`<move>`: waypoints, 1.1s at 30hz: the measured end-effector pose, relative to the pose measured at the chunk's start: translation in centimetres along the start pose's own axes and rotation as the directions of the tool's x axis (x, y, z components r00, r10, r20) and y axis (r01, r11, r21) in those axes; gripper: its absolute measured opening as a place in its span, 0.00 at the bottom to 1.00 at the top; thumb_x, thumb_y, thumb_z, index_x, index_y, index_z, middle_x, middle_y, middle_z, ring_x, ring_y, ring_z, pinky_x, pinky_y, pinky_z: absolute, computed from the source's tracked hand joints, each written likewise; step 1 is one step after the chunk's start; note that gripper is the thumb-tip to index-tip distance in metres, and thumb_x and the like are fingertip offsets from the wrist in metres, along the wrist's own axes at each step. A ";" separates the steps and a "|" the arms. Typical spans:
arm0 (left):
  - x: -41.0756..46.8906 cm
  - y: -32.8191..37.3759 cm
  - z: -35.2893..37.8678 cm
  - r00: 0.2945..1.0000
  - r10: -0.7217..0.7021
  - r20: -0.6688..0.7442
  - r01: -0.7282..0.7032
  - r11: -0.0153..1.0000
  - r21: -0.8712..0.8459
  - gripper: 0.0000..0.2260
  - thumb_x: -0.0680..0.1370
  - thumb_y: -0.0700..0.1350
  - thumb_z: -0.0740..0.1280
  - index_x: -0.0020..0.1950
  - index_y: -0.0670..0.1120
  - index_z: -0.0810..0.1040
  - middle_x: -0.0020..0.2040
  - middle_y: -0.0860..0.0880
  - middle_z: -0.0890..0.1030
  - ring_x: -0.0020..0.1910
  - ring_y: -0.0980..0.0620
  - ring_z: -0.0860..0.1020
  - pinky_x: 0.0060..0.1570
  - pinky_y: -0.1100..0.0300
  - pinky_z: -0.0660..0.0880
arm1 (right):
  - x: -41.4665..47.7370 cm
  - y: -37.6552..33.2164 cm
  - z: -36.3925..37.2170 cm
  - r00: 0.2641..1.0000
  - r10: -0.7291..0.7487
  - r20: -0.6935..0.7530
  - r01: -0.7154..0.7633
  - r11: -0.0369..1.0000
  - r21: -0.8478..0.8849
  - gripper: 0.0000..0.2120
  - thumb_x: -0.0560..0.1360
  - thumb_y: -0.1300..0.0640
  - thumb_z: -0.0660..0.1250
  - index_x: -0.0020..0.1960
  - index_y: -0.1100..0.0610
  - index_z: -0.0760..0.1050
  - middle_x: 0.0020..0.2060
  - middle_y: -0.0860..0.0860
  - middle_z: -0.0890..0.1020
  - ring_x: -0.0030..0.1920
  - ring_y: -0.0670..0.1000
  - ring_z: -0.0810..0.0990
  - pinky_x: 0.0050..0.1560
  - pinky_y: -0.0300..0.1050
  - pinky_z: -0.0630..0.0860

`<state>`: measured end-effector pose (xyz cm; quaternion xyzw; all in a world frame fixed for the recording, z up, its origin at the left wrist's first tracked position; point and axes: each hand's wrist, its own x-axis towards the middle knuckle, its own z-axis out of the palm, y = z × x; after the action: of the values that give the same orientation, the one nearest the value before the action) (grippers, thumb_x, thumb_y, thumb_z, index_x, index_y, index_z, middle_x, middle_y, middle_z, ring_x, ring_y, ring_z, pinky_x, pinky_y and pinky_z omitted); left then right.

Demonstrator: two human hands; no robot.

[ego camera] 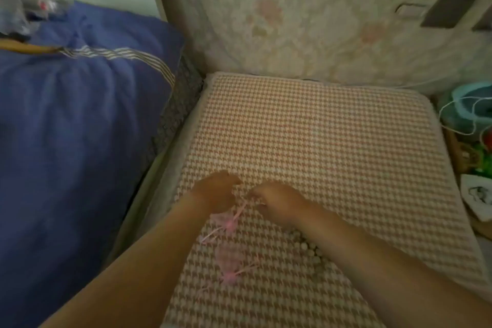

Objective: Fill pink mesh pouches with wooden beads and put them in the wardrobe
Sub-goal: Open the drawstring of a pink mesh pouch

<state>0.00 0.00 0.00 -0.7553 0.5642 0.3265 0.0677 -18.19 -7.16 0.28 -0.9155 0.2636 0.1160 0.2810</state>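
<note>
1. Pink drawstring [240, 211] is the weak spot, in my judgement: if the 2 hands pull unevenly or the cord slips, the neck could stay slack and beads spill onto the soft seat, where they would roll into the gap at the edge.
2. Just below centre frame, the right hand [277, 202] is clenched small, its fingertips [250, 196] pinching the far end of that cord. Blur hides exactly how many fingers take part.
3. Just left of it, the left hand [215, 192] has its fingers curled down onto the top of the pink mesh pouch [225, 221], apparently grasping its neck. The 2 hands are near each other, not touching.
4. Whether this pouch already contains beads cannot be told.
5. Nearer the lower edge lies a second pouch [229, 266], untouched, its cords trailing loose.
6. Pale wooden beads [311, 249] sit in a small cluster beside the right forearm; a careless sweep of that arm could scatter them.
7. Everything rests on a houndstooth cushion [332, 141]. A blue duvet [74, 114] fills the left of the frame and floral wallpaper [319, 34] the upper right.
8. No wardrobe is in view.
</note>
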 end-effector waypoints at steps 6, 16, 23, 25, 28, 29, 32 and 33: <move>2.9 -3.4 3.8 0.999 -0.024 -0.043 0.015 0.977 -0.212 0.05 0.75 0.51 0.64 0.46 0.52 0.78 0.47 0.51 0.81 0.46 0.52 0.79 0.47 0.56 0.78 | 4.7 1.1 5.6 0.981 -0.178 -0.080 0.171 0.981 -0.093 0.13 0.77 0.52 0.69 0.60 0.53 0.82 0.52 0.53 0.80 0.53 0.56 0.79 0.46 0.47 0.75; 3.8 -4.6 7.4 0.918 0.002 -0.396 -0.148 0.929 -0.340 0.07 0.76 0.45 0.67 0.52 0.55 0.80 0.47 0.55 0.81 0.45 0.55 0.80 0.48 0.54 0.80 | 6.1 2.4 8.3 0.920 -0.263 -0.291 0.271 0.963 -0.015 0.04 0.74 0.50 0.75 0.47 0.49 0.86 0.42 0.40 0.79 0.42 0.42 0.74 0.44 0.43 0.74; -1.9 -0.7 8.7 0.750 0.108 -0.652 -0.432 0.827 -0.360 0.04 0.74 0.55 0.67 0.45 0.57 0.77 0.48 0.53 0.77 0.47 0.54 0.76 0.50 0.53 0.77 | -1.1 1.0 7.0 0.922 -0.101 -0.374 0.161 0.978 0.133 0.06 0.76 0.50 0.73 0.41 0.42 0.80 0.36 0.36 0.79 0.39 0.37 0.77 0.42 0.41 0.73; -4.6 0.6 8.6 0.768 0.166 -0.619 -0.471 0.801 -0.370 0.17 0.68 0.66 0.67 0.45 0.54 0.77 0.47 0.52 0.77 0.44 0.54 0.75 0.45 0.55 0.76 | -3.7 0.2 6.4 0.916 -0.059 -0.397 0.127 0.981 0.147 0.08 0.76 0.49 0.72 0.39 0.43 0.77 0.39 0.40 0.82 0.42 0.41 0.79 0.47 0.48 0.78; -8.1 2.5 9.1 0.797 0.246 -0.551 -0.508 0.768 -0.391 0.24 0.64 0.65 0.74 0.49 0.50 0.77 0.49 0.51 0.78 0.44 0.55 0.75 0.42 0.61 0.72 | -7.6 -1.1 5.7 0.900 0.004 -0.435 0.094 0.975 0.202 0.09 0.76 0.50 0.70 0.37 0.43 0.77 0.39 0.43 0.83 0.42 0.44 0.81 0.49 0.51 0.80; -8.9 2.9 9.5 0.801 0.262 -0.538 -0.511 0.768 -0.386 0.22 0.65 0.62 0.76 0.50 0.51 0.77 0.50 0.52 0.78 0.45 0.55 0.75 0.42 0.63 0.72 | -8.7 -1.6 5.8 0.896 0.028 -0.443 0.076 0.974 0.214 0.08 0.76 0.51 0.70 0.38 0.44 0.78 0.39 0.44 0.83 0.42 0.46 0.81 0.49 0.52 0.81; -10.8 3.8 10.8 0.794 0.280 -0.540 -0.523 0.767 -0.371 0.17 0.68 0.54 0.79 0.53 0.55 0.78 0.52 0.57 0.79 0.48 0.59 0.78 0.43 0.66 0.73 | -11.4 -2.5 6.3 0.887 0.097 -0.452 0.043 0.956 0.290 0.07 0.77 0.53 0.70 0.40 0.50 0.79 0.38 0.48 0.83 0.37 0.50 0.84 0.42 0.52 0.83; -11.3 4.1 11.3 0.785 0.274 -0.555 -0.531 0.758 -0.378 0.16 0.69 0.52 0.78 0.54 0.55 0.79 0.52 0.58 0.80 0.48 0.60 0.78 0.43 0.66 0.74 | -12.2 -2.9 6.6 0.885 0.119 -0.450 0.040 0.943 0.329 0.07 0.78 0.54 0.70 0.41 0.52 0.79 0.38 0.49 0.84 0.36 0.51 0.84 0.39 0.49 0.83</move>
<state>-10.07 13.00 -1.25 -0.6559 0.6081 0.2799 -0.3489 -27.25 3.77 0.64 -0.8509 0.3574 -0.1459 0.3563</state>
